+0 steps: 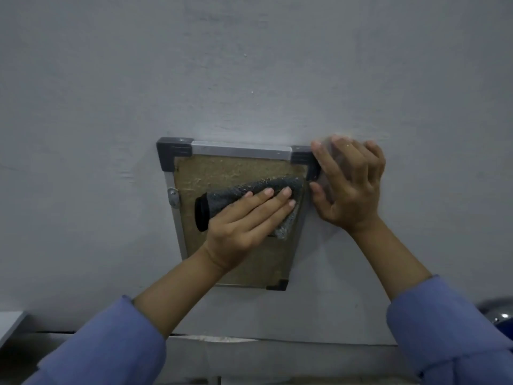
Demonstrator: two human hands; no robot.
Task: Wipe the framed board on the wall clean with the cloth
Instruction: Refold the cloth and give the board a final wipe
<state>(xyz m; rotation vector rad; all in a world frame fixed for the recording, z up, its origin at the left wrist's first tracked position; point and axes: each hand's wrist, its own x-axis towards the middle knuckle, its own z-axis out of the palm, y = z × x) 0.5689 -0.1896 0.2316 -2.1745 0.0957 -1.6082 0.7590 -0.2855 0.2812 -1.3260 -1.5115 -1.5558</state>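
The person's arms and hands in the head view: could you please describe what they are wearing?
Both arms wear blue long sleeves, the left sleeve and right sleeve pushed up to bare the forearms. The left hand is ungloved; the right hand shows a thin ring.

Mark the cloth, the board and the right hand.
cloth (pixel 258 187): head view, grey weave above the fingers.
board (pixel 222 170): head view, bare brown panel near the top.
right hand (pixel 352 187): head view, back of the hand.
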